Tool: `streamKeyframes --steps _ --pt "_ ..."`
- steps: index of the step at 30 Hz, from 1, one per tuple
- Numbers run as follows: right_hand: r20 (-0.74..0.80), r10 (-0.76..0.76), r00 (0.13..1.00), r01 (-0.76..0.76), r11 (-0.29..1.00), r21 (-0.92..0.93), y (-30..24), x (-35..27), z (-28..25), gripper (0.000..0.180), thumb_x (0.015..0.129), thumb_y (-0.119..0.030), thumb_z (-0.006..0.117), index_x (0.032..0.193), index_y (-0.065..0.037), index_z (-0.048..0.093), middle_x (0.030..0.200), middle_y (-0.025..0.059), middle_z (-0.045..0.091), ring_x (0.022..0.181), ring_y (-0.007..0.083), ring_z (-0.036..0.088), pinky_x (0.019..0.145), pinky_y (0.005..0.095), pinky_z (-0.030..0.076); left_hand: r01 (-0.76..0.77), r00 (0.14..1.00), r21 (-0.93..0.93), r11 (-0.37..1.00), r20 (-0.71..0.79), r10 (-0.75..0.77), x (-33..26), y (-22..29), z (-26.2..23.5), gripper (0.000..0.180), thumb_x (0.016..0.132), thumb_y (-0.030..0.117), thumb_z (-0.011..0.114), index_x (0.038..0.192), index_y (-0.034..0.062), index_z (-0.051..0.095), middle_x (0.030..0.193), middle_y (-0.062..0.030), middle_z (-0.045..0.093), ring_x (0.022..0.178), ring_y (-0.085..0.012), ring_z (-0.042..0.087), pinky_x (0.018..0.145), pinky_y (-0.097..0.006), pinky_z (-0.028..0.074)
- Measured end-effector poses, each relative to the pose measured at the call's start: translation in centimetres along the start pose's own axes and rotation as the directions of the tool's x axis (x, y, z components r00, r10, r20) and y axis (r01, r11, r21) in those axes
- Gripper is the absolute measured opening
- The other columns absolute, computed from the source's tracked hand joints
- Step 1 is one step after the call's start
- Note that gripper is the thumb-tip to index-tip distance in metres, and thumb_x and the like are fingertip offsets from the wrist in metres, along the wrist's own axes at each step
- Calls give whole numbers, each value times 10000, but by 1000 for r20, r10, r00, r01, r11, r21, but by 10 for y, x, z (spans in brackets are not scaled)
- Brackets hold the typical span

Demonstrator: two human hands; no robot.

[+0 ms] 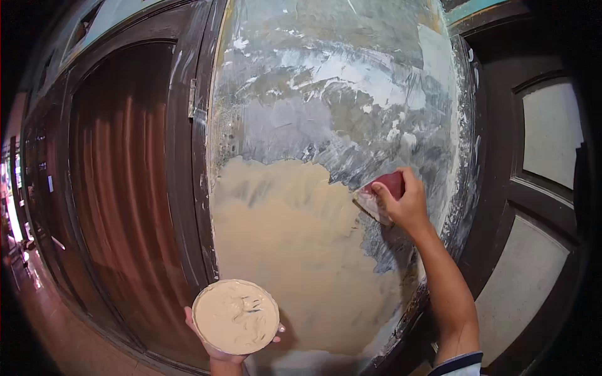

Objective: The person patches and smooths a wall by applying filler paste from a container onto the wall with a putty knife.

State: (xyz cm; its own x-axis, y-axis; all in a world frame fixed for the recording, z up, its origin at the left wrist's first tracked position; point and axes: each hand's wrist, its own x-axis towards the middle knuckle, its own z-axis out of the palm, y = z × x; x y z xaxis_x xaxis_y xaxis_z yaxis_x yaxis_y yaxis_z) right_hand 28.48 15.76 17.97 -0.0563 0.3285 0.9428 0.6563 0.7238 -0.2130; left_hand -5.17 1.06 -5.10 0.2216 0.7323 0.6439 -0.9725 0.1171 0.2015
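My right hand (411, 200) grips a dark red spreader (390, 185), its lower edge smeared with pale filler. The blade is against or very close to the wall (351, 131), at the right border of a wide beige coat of filler (288, 244). Lower down, my left hand (210, 344) holds up a round tub of beige filler (235, 313) from beneath, fingers wrapped around its side. The filler's surface in the tub is uneven, with a few dark gouges. Above the coat, the wall is grey with patchy white streaks.
On the left stands a dark wooden door (182, 156) with a reddish-brown curtain (122, 207) behind its pane and a metal hinge (192, 98). A dark frame with pale panels (523, 282) flanks the wall on the right. Tiled floor (75, 326) shows at lower left.
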Motion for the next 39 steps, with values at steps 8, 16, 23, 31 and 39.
streamKeyframes --steps 8,16,23,31,39 --pt "-76 -200 977 182 963 -199 4 -7 19 513 775 -441 869 1018 -45 650 919 141 685 842 345 650 791 437 459 -51 988 -4 999 -147 50 10 -6 15 1212 774 960 397 1572 50 345 1482 -396 398 1072 -737 525 773 -812 511" --pt "117 -387 915 405 878 -257 3 -40 26 520 761 -443 880 1045 -62 670 952 155 700 878 347 662 800 428 463 -56 993 -17 998 -101 54 11 -6 14 1276 712 998 440 1578 68 333 1479 -383 421 1163 -698 506 865 -828 463" --pt "-255 -21 967 28 999 23 4 15 2 447 797 -363 880 1015 -47 651 852 179 704 711 377 672 673 454 524 -97 973 47 994 -206 105 14 -13 30 1227 744 983 401 1554 61 380 1424 -392 462 1015 -726 554 723 -816 515" --pt "-102 -375 922 335 900 -278 -4 -9 33 489 778 -436 873 1017 -65 662 941 139 701 850 340 670 744 435 476 -118 960 30 993 -253 121 9 -24 31 1210 755 976 394 1550 64 381 1417 -404 458 1006 -732 554 721 -819 517" --pt "30 -466 884 466 875 -133 -7 -42 36 436 781 -435 861 951 -91 651 873 98 671 807 305 642 744 430 455 -123 985 44 991 -117 128 -11 -32 20 1284 722 1006 386 1577 49 328 1459 -417 410 1169 -712 500 867 -828 474"
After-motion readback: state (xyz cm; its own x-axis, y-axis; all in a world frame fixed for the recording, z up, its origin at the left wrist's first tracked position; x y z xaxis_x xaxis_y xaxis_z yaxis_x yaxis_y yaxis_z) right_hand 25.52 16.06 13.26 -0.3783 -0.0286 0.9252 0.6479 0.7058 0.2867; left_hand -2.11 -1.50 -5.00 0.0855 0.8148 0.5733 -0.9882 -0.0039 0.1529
